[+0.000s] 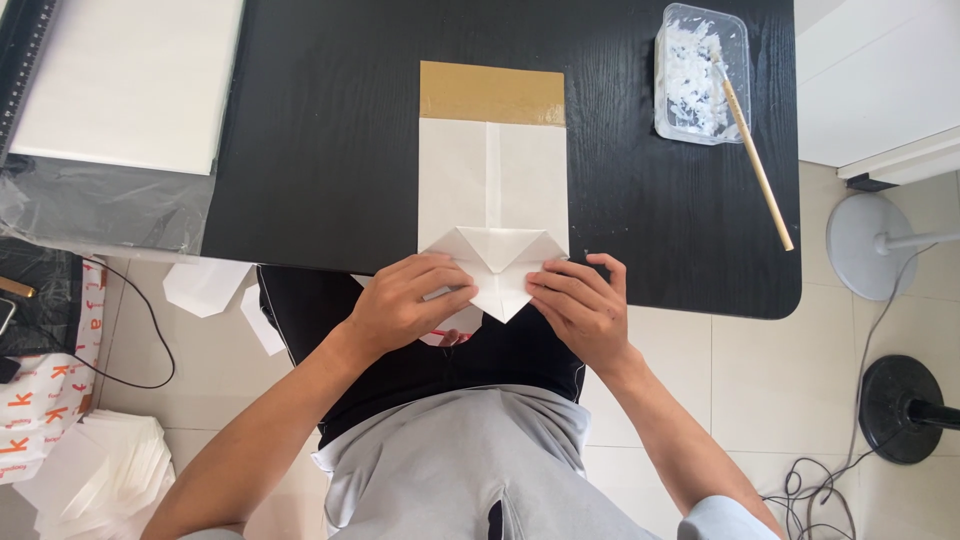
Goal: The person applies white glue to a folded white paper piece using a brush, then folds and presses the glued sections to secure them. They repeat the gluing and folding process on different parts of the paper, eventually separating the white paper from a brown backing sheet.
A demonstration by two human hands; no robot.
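a black wood-grain table (330, 150) filled the upper part of the view, its near edge just in front of the seated person. a large white sheet (130, 75) lay over its far left corner on clear plastic film. down on the tiled floor at the left sat a stack of white paper (100, 470), and at the right stood a grey fan base (870, 245) with a black round base (900, 408) near it. in the middle of the table lay a white paper bag (492, 195), flat, with a brown band (492, 93) across its far end and its near end folded into a downward point that hung just over the table edge. the left hand (410, 300) rested flat, fingers curled lightly, pressing the left flap of that fold; the right hand (580, 305) pressed the right flap the same way, fingers spread, neither gripping. at the far right stood a clear plastic tub of white paste (700, 70), with a wooden stick (755, 165) leaning out of it.
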